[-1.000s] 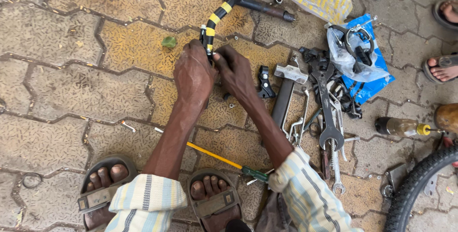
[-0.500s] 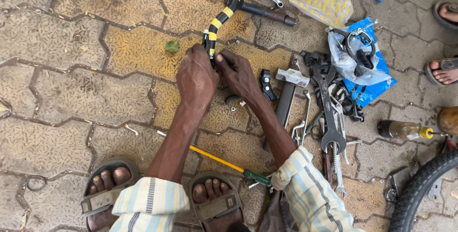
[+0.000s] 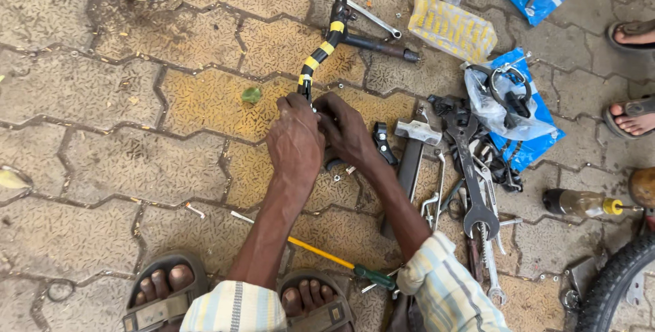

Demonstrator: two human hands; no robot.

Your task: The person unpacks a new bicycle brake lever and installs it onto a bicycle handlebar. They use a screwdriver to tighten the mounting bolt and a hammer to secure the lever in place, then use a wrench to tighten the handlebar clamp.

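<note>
Since a moment ago both my hands have stayed clasped at the lower end of the black-and-yellow striped frame tube [image 3: 321, 52], which lies on the paving [image 3: 136, 161] toward its far edge. Beside my right arm sit a hammer [image 3: 409, 151], spanners [image 3: 474, 175] and a yellow-shafted screwdriver [image 3: 341, 262]. My left hand [image 3: 295, 142] and right hand [image 3: 346, 131] pinch the tube's tip, fingers pressed together.
</note>
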